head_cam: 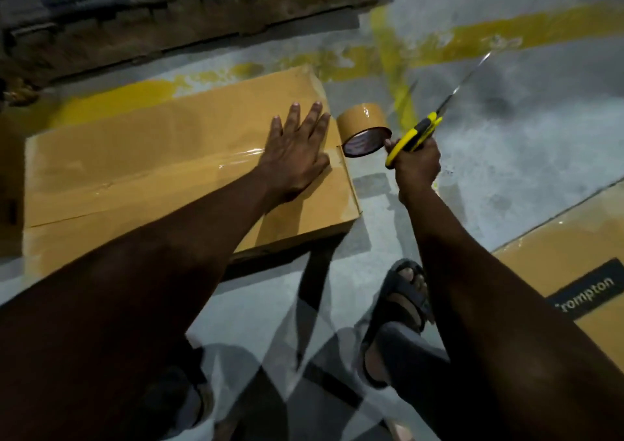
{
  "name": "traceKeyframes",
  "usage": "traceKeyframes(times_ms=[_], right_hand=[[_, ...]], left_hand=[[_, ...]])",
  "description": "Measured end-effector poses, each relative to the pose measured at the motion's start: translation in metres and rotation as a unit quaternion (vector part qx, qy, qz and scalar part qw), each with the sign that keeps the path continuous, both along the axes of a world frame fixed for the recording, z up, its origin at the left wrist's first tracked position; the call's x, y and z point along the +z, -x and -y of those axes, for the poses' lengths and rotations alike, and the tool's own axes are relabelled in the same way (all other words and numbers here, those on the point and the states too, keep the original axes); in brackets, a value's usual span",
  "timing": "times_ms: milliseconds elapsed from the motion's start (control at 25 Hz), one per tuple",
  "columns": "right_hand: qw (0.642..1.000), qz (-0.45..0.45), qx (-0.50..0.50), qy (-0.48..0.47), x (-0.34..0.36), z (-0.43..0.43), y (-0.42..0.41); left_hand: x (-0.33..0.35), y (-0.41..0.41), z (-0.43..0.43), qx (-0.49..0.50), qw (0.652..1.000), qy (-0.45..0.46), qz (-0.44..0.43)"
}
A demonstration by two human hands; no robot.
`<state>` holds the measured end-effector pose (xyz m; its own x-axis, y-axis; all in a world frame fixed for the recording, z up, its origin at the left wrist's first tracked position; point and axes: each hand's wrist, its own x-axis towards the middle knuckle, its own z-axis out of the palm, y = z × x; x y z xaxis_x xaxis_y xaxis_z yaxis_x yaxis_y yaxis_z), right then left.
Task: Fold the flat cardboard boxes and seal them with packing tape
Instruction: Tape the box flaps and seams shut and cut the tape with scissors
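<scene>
left hand [297, 150] presses flat on box [135, 156]; right hand [417, 163] grips scissors [426, 129] by tape roll [363, 119].

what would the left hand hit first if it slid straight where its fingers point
Probably nothing solid: the left hand would leave the cardboard box at its far edge for painted floor; the tape roll sits just right of that line.
</scene>
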<state>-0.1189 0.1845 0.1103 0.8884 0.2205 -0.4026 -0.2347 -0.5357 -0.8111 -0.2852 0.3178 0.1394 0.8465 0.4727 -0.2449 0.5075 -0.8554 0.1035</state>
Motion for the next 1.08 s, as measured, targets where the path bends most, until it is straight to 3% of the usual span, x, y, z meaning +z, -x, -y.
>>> traceKeyframes(times_ms=[120, 320, 440, 520, 600, 720, 800, 880, 1000, 1080], right_hand=[[0.998, -0.043, 0.038, -0.025, -0.027, -0.010, 0.007], [0.968, -0.180, -0.059, -0.166, -0.036, -0.035, 0.015], [0.989, -0.031, -0.130, -0.070, -0.039, -0.033, 0.011], [0.978, 0.062, -0.200, 0.002, -0.035, -0.022, 0.001], [0.974, 0.078, -0.214, 0.013, -0.032, -0.014, -0.009], [0.978, 0.067, -0.200, -0.004, -0.029, -0.017, -0.011], [0.974, 0.054, -0.218, -0.015, -0.027, -0.018, -0.014], [0.976, 0.044, -0.213, -0.025, -0.029, -0.015, -0.019], [0.979, 0.059, -0.193, -0.028, -0.031, -0.010, -0.025], [0.983, 0.068, -0.170, -0.021, -0.032, -0.010, -0.029]], left_hand=[[-0.008, -0.004, 0.002, 0.016, 1.000, -0.023, 0.009], [-0.015, -0.002, 0.003, 0.014, 0.999, -0.033, 0.017], [-0.017, 0.001, 0.001, 0.006, 0.999, -0.021, 0.024], [-0.018, 0.005, 0.001, 0.002, 0.999, -0.024, 0.025], [-0.013, 0.004, 0.000, 0.021, 0.999, -0.038, 0.032], [0.007, -0.027, -0.009, 0.041, 0.989, -0.082, 0.119], [0.020, -0.065, -0.025, 0.025, 0.991, -0.003, 0.134], [0.030, -0.098, -0.034, 0.022, 0.992, 0.092, 0.081], [0.025, -0.121, -0.032, 0.000, 0.991, 0.124, -0.045], [0.022, -0.123, -0.030, 0.014, 0.983, 0.170, -0.073]])
